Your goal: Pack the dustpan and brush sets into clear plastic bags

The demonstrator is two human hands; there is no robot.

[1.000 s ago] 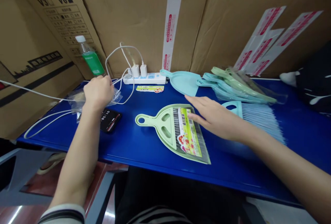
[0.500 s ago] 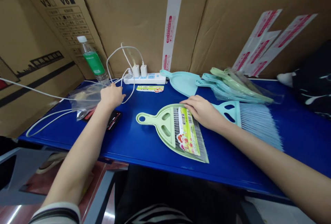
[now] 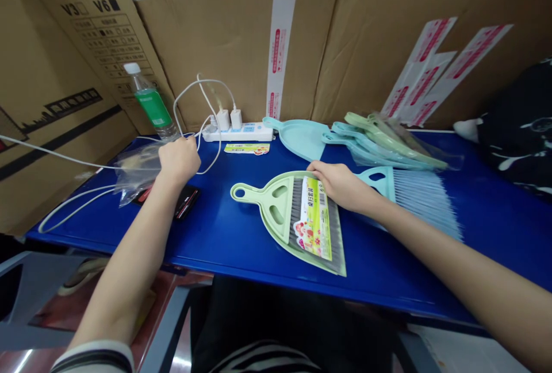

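Green dustpan-and-brush set (image 3: 273,212) on blue table (image 3: 207,241), nested, unwrapped, label (image 3: 317,220) on; right hand (image 3: 338,185) pinching its far edge; left hand (image 3: 179,160) curled by plastic bag (image 3: 133,167), hold unclear; blue dustpan (image 3: 302,136), blue brush (image 3: 425,197) already separate; bagged sets (image 3: 388,144) stacked behind.

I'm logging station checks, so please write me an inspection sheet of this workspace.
Surface: blue tabletop, glossy.
Work items: labelled green dustpan set; blue brush; blue dustpan; bagged sets.
Clutter: phone, bottle, label strip, clear bag.
Hands: right hand grips the green dustpan set's far edge; left hand beside the clear bag, grip unclear.
Cables: white cables run from the power strip.
Surroundings: cardboard behind and left.
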